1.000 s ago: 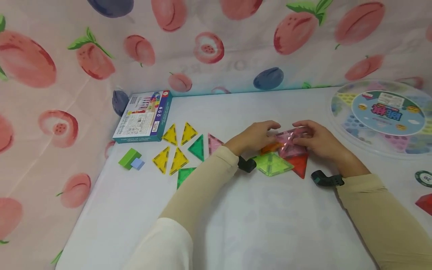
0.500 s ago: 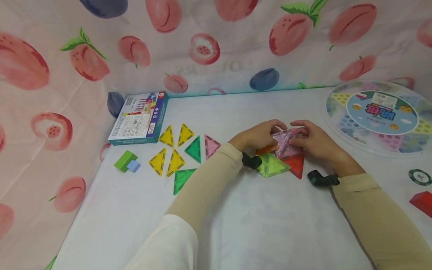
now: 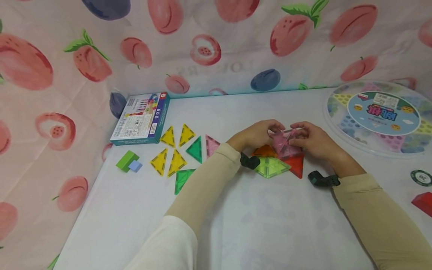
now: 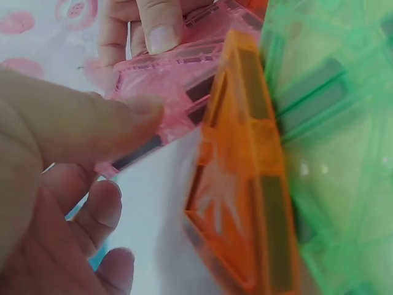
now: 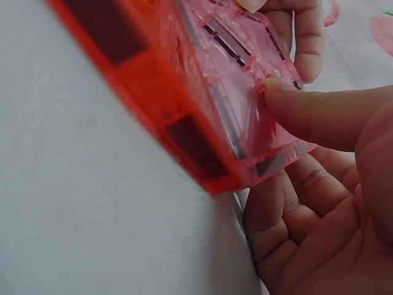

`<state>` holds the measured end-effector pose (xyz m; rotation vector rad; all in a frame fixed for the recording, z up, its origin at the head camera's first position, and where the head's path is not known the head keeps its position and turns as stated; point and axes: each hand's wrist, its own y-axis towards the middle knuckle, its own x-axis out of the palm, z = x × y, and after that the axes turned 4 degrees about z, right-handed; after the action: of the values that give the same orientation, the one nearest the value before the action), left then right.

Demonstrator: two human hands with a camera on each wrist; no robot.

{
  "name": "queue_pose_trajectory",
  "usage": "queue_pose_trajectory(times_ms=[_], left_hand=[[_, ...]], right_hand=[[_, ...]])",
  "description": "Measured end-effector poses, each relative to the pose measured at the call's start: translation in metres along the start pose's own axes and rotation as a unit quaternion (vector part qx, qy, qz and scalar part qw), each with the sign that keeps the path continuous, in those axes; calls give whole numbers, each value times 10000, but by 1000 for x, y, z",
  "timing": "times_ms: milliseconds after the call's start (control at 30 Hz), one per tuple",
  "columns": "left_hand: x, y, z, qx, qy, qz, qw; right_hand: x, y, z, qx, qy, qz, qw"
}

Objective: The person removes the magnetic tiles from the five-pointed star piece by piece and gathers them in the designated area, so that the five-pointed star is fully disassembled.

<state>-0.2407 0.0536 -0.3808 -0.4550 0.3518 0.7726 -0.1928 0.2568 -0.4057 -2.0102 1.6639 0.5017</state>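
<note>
Translucent pink magnetic tiles [image 3: 288,150] stand tilted between my two hands. My left hand [image 3: 260,133] pinches a pink triangular magnetic tile [image 4: 163,89] between thumb and fingers. On the other side, my right hand [image 3: 317,141] grips a pink magnetic tile [image 5: 264,117], thumb on its near face and fingers behind. Whether their edges are fully joined I cannot tell. Close by lie an orange triangular tile [image 3: 264,151], lime-green triangular tiles [image 3: 271,167] edge to edge, and a red triangular tile [image 3: 295,165]. In the left wrist view the orange tile stands near the pink one.
On the left lie several yellow triangular tiles [image 3: 176,163], green ones [image 3: 195,149] and a pink one [image 3: 212,144]. Further left are green [image 3: 127,160] and blue blocks [image 3: 135,166] and a box [image 3: 140,119]. A round game board [image 3: 383,116], chip [image 3: 421,177] and red block [image 3: 423,203] are at right.
The pink tile in my left hand has come up against the right hand's pink tile and changed its tilt. More of the orange tile shows now. My right hand stays nearly in place.
</note>
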Motion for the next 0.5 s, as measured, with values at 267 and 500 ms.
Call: queue_pose_trajectory(times_ms=[267, 500], left_hand=[[-3, 1, 2, 210, 1595, 349, 9864], [-17, -15, -10, 374, 756, 399, 9956]], right_hand=[[0, -1, 2, 21, -135, 41, 9999], [0, -1, 1, 127, -208, 6, 9997]])
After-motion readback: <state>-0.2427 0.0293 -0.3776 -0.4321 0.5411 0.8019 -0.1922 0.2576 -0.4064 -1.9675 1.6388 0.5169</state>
